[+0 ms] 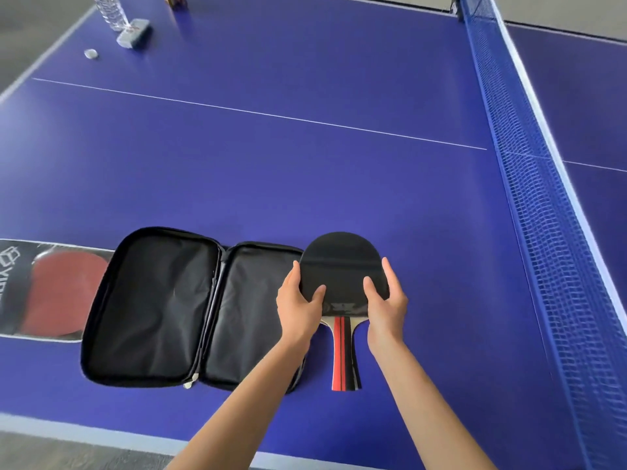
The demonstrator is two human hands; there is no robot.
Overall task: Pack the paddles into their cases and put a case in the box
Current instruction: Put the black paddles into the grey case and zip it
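A paddle [341,262] with a black face and a red-and-black striped handle lies on the blue table, handle toward me. My left hand [298,300] grips the blade's left edge, thumb on top. My right hand [386,300] grips its right edge the same way. Just left of the paddle a black zip case [163,307] lies spread open, both halves empty. Farther left sits a black box [13,266] printed with a red paddle picture; the frame's left edge cuts it off.
The blue net [529,184] runs along the right side. At the far left corner stand a clear water bottle [110,10], a small grey block [134,32] and a small round grey object [91,53]. The table's near edge [101,439] is close to me.
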